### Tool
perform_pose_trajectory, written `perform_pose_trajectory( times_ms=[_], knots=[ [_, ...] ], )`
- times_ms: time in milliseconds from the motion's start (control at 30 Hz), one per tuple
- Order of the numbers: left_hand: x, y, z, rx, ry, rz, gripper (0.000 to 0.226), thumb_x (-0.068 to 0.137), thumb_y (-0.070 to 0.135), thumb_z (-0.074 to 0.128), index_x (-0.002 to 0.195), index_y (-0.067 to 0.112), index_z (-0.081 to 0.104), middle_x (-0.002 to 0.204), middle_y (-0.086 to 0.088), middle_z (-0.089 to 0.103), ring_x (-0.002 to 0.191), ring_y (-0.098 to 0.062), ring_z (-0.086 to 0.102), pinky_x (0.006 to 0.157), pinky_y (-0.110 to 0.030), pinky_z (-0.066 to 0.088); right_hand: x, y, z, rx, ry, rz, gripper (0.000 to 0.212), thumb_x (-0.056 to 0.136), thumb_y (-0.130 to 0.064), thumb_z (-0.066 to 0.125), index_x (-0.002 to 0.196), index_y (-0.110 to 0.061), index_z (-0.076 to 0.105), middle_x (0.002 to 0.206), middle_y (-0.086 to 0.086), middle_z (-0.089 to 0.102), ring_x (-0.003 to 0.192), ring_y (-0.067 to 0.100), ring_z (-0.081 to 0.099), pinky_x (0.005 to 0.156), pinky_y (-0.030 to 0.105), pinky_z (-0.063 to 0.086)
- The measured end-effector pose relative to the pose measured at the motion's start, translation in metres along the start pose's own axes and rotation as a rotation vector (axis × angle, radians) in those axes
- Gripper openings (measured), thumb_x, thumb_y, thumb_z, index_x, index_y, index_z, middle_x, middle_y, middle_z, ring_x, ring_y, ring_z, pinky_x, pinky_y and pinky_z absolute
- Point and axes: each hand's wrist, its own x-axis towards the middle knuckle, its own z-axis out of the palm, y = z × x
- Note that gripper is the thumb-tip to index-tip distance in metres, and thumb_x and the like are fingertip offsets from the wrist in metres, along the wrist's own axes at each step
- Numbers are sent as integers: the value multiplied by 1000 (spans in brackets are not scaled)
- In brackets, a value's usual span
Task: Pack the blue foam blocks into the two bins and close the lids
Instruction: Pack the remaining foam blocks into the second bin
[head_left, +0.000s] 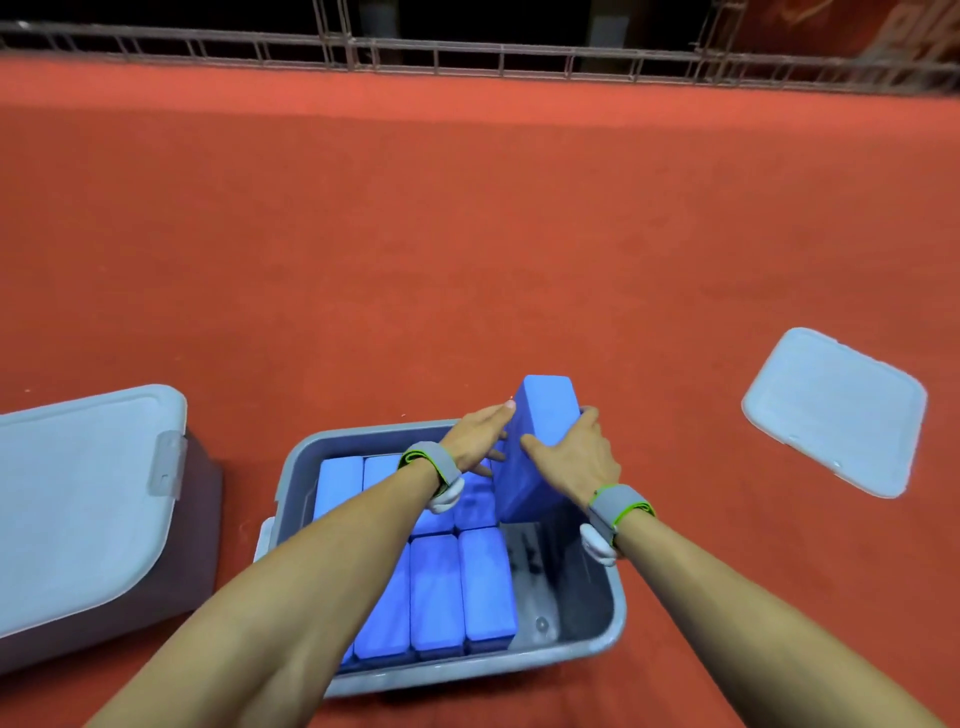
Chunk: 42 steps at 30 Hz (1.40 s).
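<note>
You have the rectangular blue foam block (540, 441) pinched between both hands, tilted on end over the far right corner of the open grey plastic bin (608, 618): your left hand (475, 439) lies flat against its left face with fingers extended, and your right hand (576, 457) wraps its right edge, thumb across the near face. Both are holding the block, neither is free. Just below and to the left of your grip, the packed blue foam blocks (441, 587) stand in tidy rows, and directly beneath your right wrist the bin floor is bare, which looks like the last open column. To do this step well, square the block to its neighbours before lowering it, slide it down along the right wall, and let the foam compress a little instead of forcing a corner; a tilted block will likely jam against the row beside it. Press it level with the others so the lid can seat. That loose pale grey lid (836, 410) lies well out to the right of your grip, and the second grey bin with its lid closed (88, 509) sits away to the left. Everything rests on red carpeted floor (467, 234), with a metal wire fence (467, 57) along the far edge and darkness beyond.
</note>
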Motion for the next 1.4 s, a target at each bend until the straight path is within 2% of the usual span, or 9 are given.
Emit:
perform_pose_trajectory(
  times_ms=[167, 500, 667, 800, 867, 967, 1100, 1300, 1400],
  knots=[
    [5, -8, -4, -48, 6, 0, 80, 86, 75, 52, 154, 41, 24, 143, -8, 51, 100, -25, 71, 88, -51, 58, 9, -9, 10, -60, 25, -50, 89, 73, -68, 62, 137, -14, 33, 139, 8, 49, 129, 36, 47, 98, 54, 43],
    [16, -11, 5, -37, -33, -26, 93, 72, 89, 53, 149, 42, 34, 141, -7, 53, 98, -26, 72, 76, -49, 62, 24, 4, 16, -116, -18, -23, 90, 75, -66, 62, 138, -10, 31, 139, 9, 47, 128, 38, 46, 97, 55, 44],
    [28, -19, 14, 29, 7, -19, 84, 84, 76, 53, 154, 38, 27, 146, -1, 48, 102, -27, 69, 70, -42, 61, 26, 20, 32, -58, -50, 23, 92, 76, -64, 64, 141, -12, 28, 143, 8, 44, 131, 36, 43, 100, 55, 41],
    [42, -28, 10, 87, 110, 96, 66, 91, 48, 67, 150, 31, 41, 118, 5, 65, 92, -15, 68, 69, -41, 63, 28, 28, 51, 57, -89, 60, 95, 75, -59, 69, 147, -17, 24, 150, 5, 40, 134, 36, 39, 102, 55, 38],
    [48, -32, 5, 133, 143, 176, 61, 92, 38, 70, 148, 31, 45, 125, 6, 64, 103, -15, 65, 74, -39, 62, 29, 28, 60, 48, -89, 59, 94, 77, -56, 69, 149, -16, 23, 152, 5, 38, 135, 37, 38, 104, 55, 37],
    [58, -46, -4, 310, 175, 278, 57, 93, 32, 69, 147, 30, 49, 146, 2, 53, 130, -23, 53, 101, -48, 50, 31, 23, 73, -11, -123, 69, 97, 79, -55, 68, 151, -12, 19, 154, 7, 34, 137, 38, 35, 106, 55, 33],
    [69, -66, -10, 687, 141, 276, 42, 99, 26, 60, 141, 25, 57, 158, -4, 36, 142, -25, 39, 115, -43, 35, 33, 25, 100, -52, -213, 85, 105, 80, -56, 68, 155, -10, 11, 159, 8, 26, 141, 39, 30, 111, 53, 28],
    [62, -83, -3, 1210, -50, 220, 48, 106, 24, 40, 154, 31, 36, 165, 10, 17, 138, -29, 29, 99, -52, 47, 38, 48, 121, -58, -341, 131, 109, 82, -60, 69, 157, -12, 5, 160, 9, 26, 143, 38, 31, 115, 48, 27],
    [64, -83, -1, 1312, -137, 159, 52, 105, 19, 39, 154, 33, 33, 165, 14, 15, 141, -27, 26, 99, -51, 47, 52, 60, 125, -40, -442, 140, 97, 94, -52, 58, 159, -9, 0, 163, 11, 23, 145, 40, 31, 116, 48, 30]
  ],
)
